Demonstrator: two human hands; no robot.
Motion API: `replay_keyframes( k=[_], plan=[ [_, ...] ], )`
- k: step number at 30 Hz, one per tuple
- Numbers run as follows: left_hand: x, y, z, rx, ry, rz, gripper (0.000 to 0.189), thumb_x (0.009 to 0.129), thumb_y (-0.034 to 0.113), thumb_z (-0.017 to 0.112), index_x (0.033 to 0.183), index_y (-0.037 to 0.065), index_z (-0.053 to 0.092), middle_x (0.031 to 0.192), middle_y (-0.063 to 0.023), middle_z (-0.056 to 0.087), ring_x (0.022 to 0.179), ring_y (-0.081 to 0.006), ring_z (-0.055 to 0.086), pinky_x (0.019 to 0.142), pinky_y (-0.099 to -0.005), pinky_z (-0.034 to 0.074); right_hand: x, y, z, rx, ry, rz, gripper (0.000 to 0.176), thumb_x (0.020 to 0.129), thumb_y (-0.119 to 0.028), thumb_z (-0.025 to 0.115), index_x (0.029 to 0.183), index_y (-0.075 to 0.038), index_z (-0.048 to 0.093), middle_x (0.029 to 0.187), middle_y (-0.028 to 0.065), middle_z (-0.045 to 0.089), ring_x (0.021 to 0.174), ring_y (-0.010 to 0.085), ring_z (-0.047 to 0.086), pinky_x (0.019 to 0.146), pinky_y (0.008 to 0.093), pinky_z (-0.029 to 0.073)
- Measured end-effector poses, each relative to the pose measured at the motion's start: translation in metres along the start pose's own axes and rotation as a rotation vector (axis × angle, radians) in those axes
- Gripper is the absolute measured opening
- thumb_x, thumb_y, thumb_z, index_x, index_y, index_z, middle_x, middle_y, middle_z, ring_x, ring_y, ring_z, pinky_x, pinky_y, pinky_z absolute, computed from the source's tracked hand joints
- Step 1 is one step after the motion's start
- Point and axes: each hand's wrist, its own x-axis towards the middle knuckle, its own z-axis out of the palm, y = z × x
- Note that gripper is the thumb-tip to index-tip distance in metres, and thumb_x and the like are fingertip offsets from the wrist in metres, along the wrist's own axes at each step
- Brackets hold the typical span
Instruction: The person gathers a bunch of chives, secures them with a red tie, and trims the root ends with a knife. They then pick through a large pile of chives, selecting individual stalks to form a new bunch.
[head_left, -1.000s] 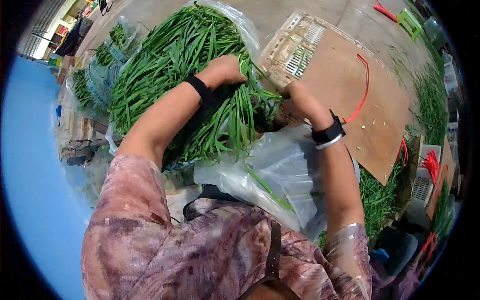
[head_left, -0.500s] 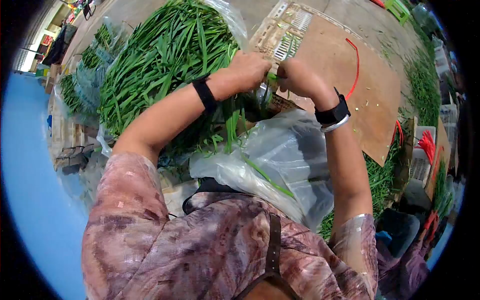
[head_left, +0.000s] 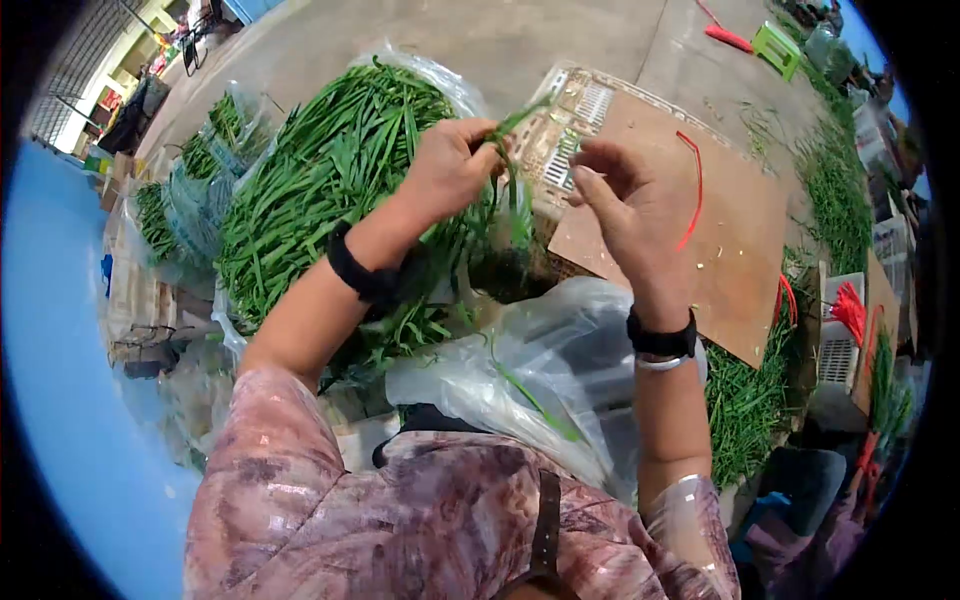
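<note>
My left hand [head_left: 452, 165] is closed, its thumb and fingers pinching a few garlic chives [head_left: 522, 118] whose long green blades stick out past the fingertips and hang below. Beside it lies a big heap of the same chives [head_left: 335, 165] in a clear plastic bag. My right hand [head_left: 622, 200] holds nothing; its fingers are curled but apart, over the near left part of a brown board [head_left: 735, 225]. Across my lap is a translucent plastic sheet [head_left: 560, 350] with a loose green blade on it.
A red strip [head_left: 694, 190] and small scraps lie on the board, which rests on a cream plastic crate [head_left: 592, 105]. More bagged greens [head_left: 180, 215] stand at the left. Loose greens [head_left: 745, 415], red ties [head_left: 848, 312] and a green stool [head_left: 777, 50] are at the right.
My hands have moved apart: the left went back left with chives in it, while the right let go and opened. The view has shifted a little.
</note>
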Motion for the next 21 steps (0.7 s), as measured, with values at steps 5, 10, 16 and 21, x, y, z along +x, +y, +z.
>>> replay_keyframes(
  k=[5,10,16,21],
  plan=[
    [-0.013,0.033,0.024,0.322,0.094,0.249,0.018,0.077,0.006,0.063,0.093,0.000,0.065,0.076,-0.0120,0.066,0.065,-0.0110,0.059,0.060,-0.0264,0.047,0.006,-0.013,0.016,0.083,0.089,0.033,0.015,0.082,-0.012,0.063,0.087,0.003,0.064,0.071,0.0027,0.062,0.064,0.0085,0.056,0.057,0.0218,0.044],
    [-0.027,0.029,0.034,0.276,-0.028,0.285,0.021,0.074,0.009,0.067,0.093,0.000,0.065,0.079,-0.0117,0.066,0.069,-0.0127,0.061,0.064,-0.0269,0.048,-0.007,0.003,-0.013,0.394,0.089,0.095,0.009,0.085,-0.011,0.060,0.086,-0.003,0.064,0.077,0.0043,0.064,0.064,0.0084,0.057,0.054,0.0205,0.042],
    [-0.036,0.026,0.024,0.178,-0.670,0.121,0.045,0.072,0.019,0.076,0.108,-0.002,0.060,0.091,-0.0091,0.064,0.084,-0.0158,0.061,0.075,-0.0286,0.049,-0.027,-0.018,-0.070,0.528,0.208,-0.019,0.012,0.089,-0.009,0.053,0.091,0.000,0.060,0.088,0.0130,0.066,0.075,0.0176,0.064,0.058,0.0227,0.046],
    [-0.024,0.044,0.010,0.107,-0.759,0.004,0.049,0.075,0.018,0.075,0.113,-0.005,0.057,0.101,-0.0100,0.064,0.092,-0.0156,0.060,0.082,-0.0303,0.049,-0.040,-0.028,-0.113,0.539,0.148,0.054,0.017,0.089,-0.010,0.051,0.096,0.003,0.059,0.091,0.0175,0.065,0.080,0.0240,0.067,0.056,0.0223,0.049]
  ],
)
